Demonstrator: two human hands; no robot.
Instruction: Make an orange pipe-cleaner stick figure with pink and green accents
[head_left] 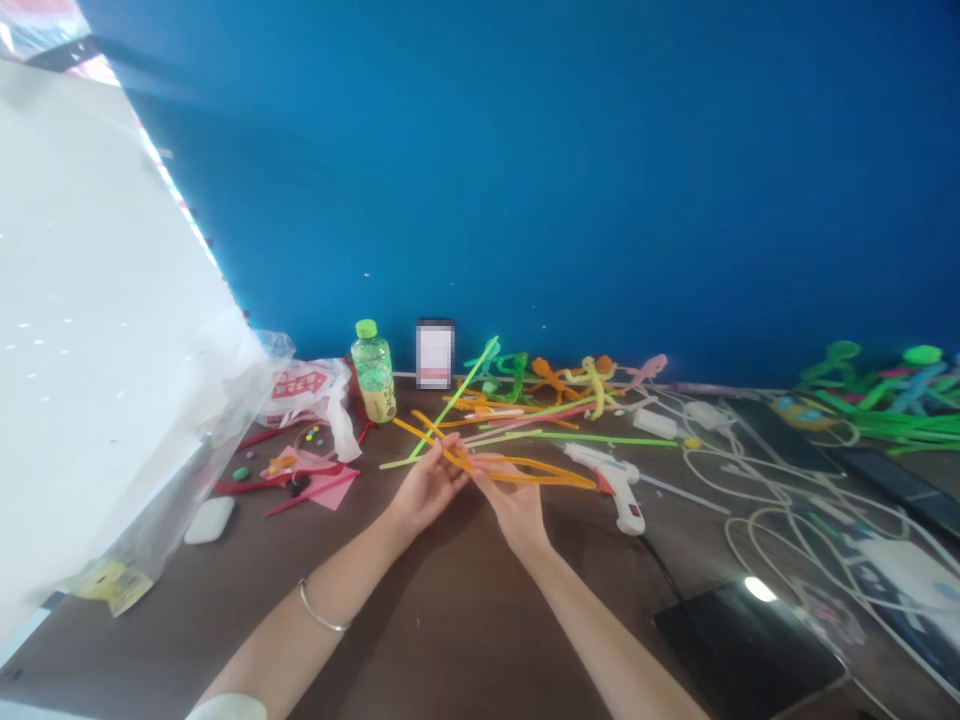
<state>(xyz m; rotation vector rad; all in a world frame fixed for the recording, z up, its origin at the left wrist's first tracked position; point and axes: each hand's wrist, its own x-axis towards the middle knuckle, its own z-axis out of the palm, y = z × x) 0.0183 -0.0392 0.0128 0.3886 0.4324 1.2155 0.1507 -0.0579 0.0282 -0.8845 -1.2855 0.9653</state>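
Note:
Orange pipe cleaners (551,467) run between my two hands above the brown tabletop, one end sticking out to the upper left and a long looped end to the right. My left hand (429,490) pinches them near the crossing, its fingers curled and a silver bangle on the wrist. Close beside it, my right hand (516,508) grips the same orange strands between thumb and fingers. Just behind the hands lie a bright green pipe cleaner (466,383) and several other loose strands. The exact contact at the fingertips is blurred.
A white glue gun (619,490) lies right of my hands, with a black tablet (750,645) nearer me. Behind stand a green-capped bottle (373,375), a phone (435,355) and twisted figures (596,383). White cables (739,465) sprawl rightward; plastic bags (304,390) lie left.

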